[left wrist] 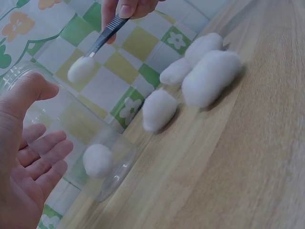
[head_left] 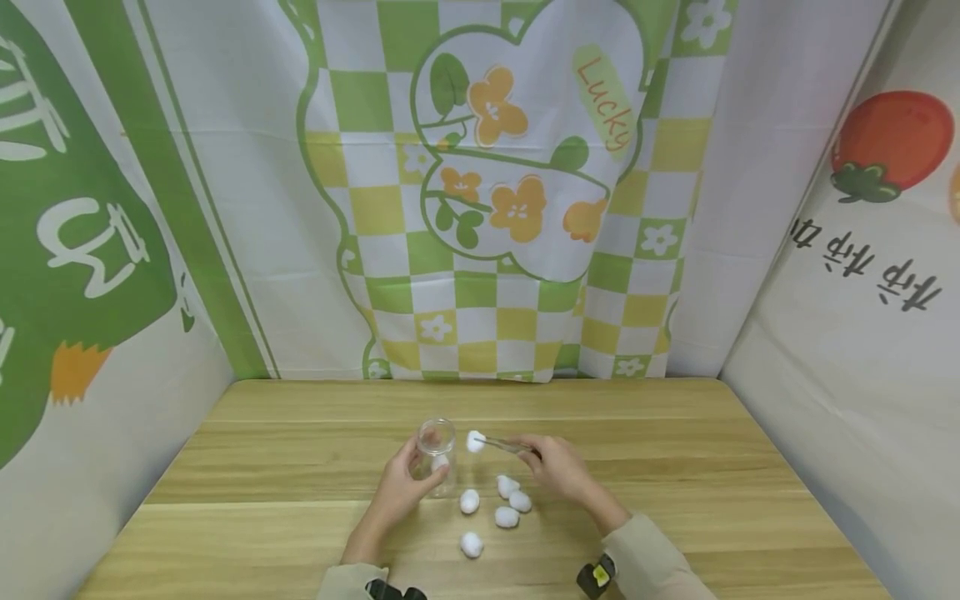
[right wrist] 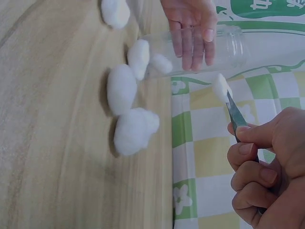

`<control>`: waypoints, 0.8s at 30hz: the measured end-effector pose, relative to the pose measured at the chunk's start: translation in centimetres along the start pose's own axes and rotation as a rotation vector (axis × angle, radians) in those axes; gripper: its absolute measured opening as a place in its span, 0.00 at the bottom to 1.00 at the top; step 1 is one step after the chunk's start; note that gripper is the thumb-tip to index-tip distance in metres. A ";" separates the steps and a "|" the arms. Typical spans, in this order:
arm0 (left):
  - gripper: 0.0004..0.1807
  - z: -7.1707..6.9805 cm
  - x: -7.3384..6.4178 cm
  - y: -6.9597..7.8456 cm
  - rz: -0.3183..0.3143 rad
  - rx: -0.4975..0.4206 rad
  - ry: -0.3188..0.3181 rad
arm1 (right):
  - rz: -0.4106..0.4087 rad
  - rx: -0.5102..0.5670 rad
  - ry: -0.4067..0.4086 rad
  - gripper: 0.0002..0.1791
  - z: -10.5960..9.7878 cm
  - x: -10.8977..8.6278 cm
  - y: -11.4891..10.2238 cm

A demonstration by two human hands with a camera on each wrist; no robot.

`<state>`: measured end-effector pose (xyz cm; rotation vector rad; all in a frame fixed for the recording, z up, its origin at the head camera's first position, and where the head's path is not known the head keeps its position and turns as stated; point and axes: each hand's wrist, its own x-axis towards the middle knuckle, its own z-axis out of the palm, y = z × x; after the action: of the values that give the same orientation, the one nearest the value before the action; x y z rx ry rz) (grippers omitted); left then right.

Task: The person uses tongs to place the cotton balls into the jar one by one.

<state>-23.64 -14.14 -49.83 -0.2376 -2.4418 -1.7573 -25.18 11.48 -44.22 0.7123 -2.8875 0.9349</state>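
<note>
Right wrist view: your right hand [right wrist: 286, 162] covers part of tweezers [right wrist: 236, 114]; top edge crops one cotton ball [right wrist: 115, 13]

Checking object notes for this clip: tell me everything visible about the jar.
The jar is a clear, colourless cylinder, glass or plastic, with an uncovered mouth and a ringed neck. It stands upright, its base apparently on the wooden table. The left hand holds it around the side. Inside, near the base, lies one white cotton ball.
</note>
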 end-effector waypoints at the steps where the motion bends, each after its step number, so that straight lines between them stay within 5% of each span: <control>1: 0.36 0.0 0.0 0.0 0.000 0.001 0.000 | -0.001 0.001 0.005 0.16 -0.1 0.0 -0.1; 12: 0.37 0.0 -0.1 -0.2 -0.014 0.000 -0.003 | -0.028 -0.010 0.072 0.15 -1.0 0.1 -1.0; 24: 0.37 0.1 0.0 0.0 -0.014 0.004 0.005 | -0.024 -0.017 0.057 0.17 -2.0 0.4 -2.2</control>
<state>-23.69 -14.06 -49.87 -0.2153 -2.4490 -1.7570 -24.84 10.87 -41.28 0.7053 -2.8280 0.9121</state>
